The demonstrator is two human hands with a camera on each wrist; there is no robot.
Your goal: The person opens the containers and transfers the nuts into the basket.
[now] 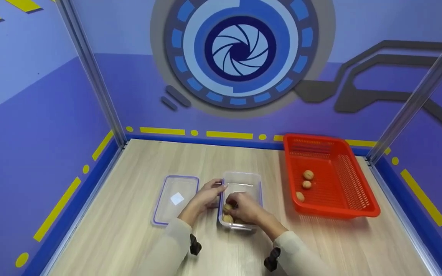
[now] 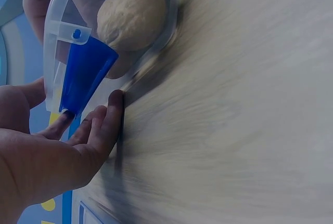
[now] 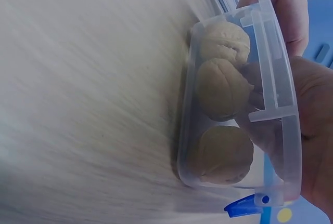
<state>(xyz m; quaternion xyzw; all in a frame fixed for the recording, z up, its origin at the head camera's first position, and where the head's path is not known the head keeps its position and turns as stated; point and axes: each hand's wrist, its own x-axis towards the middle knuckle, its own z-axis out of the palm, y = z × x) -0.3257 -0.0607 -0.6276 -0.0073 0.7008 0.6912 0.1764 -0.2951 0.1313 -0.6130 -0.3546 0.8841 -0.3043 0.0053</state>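
A clear plastic food container [image 1: 242, 177] with blue side latches stands on the table, with several walnuts at its near end. My left hand [image 1: 205, 197] holds the container's left wall, its thumb at the rim and fingers beside the blue latch [image 2: 87, 73]. Reaching down inside, my right hand [image 1: 246, 207] has its curled fingers at a walnut [image 1: 228, 208] and appears to pinch it; the fingertips are partly hidden. Through the near wall, the right wrist view shows three walnuts [image 3: 222, 89] in a row, with the right hand behind them.
The container's clear lid [image 1: 188, 186], blue-edged with a white label [image 1: 177, 198], lies flat to the left. At the right stands a red perforated basket [image 1: 343, 180] with three walnuts [image 1: 308, 175] along its left side. Patterned panels [image 1: 136, 84] enclose the table's back and sides.
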